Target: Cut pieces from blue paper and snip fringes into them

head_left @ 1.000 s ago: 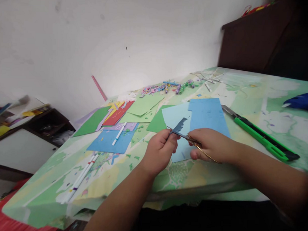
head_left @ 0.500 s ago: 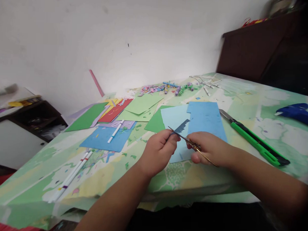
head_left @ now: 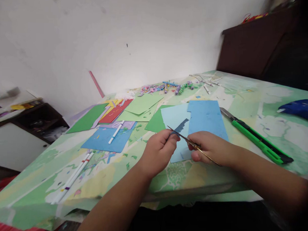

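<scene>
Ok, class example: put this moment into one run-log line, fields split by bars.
left hand: pinches fringed dark-blue strip | right hand: holds scissors at strip | behind strip: light-blue sheet | far right: green cutter

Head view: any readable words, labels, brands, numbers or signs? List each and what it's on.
None: no text is readable in this view.
Green cutter: no legible marking; any small print is too blurred to read.
Scissors in the right hand: no lettering readable.
White sticks: coloured bands show, no lettering readable.
Blue sheet: faint marks, none readable as text.
</scene>
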